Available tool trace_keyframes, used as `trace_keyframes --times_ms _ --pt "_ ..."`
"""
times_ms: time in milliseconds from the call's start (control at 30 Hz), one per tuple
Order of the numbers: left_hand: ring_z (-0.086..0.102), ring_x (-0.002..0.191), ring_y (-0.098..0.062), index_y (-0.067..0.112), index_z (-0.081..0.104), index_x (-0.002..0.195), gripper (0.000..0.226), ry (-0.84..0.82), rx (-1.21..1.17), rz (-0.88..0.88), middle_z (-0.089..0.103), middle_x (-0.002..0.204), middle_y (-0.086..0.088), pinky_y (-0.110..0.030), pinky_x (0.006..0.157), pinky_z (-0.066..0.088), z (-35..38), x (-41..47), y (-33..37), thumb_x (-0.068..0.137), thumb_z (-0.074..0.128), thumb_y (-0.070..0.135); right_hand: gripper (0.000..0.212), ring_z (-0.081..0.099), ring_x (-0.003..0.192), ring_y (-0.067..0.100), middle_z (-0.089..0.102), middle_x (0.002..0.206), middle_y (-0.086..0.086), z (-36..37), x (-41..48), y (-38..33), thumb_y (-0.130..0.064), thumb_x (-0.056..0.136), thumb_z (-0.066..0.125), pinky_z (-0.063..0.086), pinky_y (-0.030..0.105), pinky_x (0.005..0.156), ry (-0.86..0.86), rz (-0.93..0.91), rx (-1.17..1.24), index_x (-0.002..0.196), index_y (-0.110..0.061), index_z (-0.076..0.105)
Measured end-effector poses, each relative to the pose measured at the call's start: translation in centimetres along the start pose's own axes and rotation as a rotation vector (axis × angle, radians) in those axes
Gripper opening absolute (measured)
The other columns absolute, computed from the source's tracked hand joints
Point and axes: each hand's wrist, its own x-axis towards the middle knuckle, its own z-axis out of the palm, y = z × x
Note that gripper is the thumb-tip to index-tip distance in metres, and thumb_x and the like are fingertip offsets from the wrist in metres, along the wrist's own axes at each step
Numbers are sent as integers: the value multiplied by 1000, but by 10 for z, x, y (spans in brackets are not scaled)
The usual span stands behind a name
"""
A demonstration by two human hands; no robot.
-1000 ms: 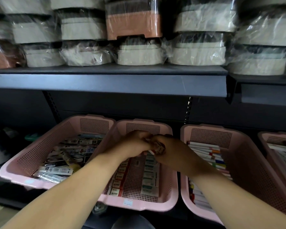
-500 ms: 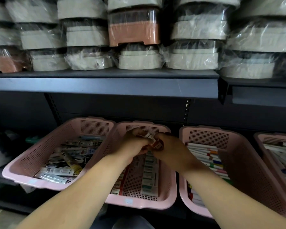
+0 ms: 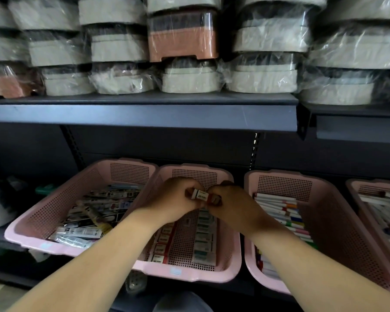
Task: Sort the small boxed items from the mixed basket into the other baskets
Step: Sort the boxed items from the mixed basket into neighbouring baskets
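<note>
Small white-and-red cardboard boxes (image 3: 202, 195) sit pinched in the grips of the left hand (image 3: 173, 200) and right hand (image 3: 233, 207), above the back of the middle pink perforated plastic basket (image 3: 189, 275). Best squared first, then laid along the rows below. Dark metal shelving (image 3: 144, 115); plastic-wrapped tubs (image 3: 189, 79) overhead.

One head-worn wide-angle view faces the shelving (image 3: 144, 118) head-on, tilted downward, within arm's reach of the pink baskets (image 3: 185, 275) low in frame.

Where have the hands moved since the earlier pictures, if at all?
No: against the middle basket, left hand and right hand stay put, gripping small boxes.
</note>
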Motion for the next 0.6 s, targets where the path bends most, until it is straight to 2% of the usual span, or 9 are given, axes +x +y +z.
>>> trace_keyframes --times_ms 67,133,200,300,433,600 --pt "46 95 8 38 78 99 16 -13 191 104 62 96 24 -4 82 34 -7 0 -5 86 79 47 14 56 85 7 52 96 -11 6 1 0 -36 90 67 36 12 66 -36 -21 -33 102 -28 70" --pt "54 102 -1 38 79 94 19 -66 351 194 66 99 20 -21 95 43 -8 3 -13 84 75 54 20 59 91 11 54 100 -9 13 2 -2 -36 90 66 42 20 74 -58 -51 -54 107 -27 71" --pt "62 97 -4 35 78 92 23 -125 420 205 68 98 18 -32 92 52 -7 6 -22 84 73 55 21 61 94 14 58 105 -5 20 5 -3 -37 91 65 46 24 80 -81 -66 -76 109 -26 71" --pt "66 94 -9 30 78 96 24 -161 482 154 72 101 12 -31 84 55 -11 8 -34 87 75 52 21 63 96 14 63 108 -3 25 8 3 -40 89 67 52 30 85 -100 -21 -115 104 -25 70" --pt "68 91 -15 27 77 96 32 -191 605 52 72 97 8 -32 80 55 -14 14 -67 91 67 56 15 60 83 8 59 94 -10 24 9 12 -39 86 72 51 25 76 -60 41 -102 88 -25 68" --pt "69 96 -11 31 77 101 27 -235 530 -8 74 103 11 -31 88 55 -4 17 -83 96 63 53 13 59 77 5 57 83 -11 23 11 11 -34 86 71 50 25 72 -72 35 -64 82 -24 65"
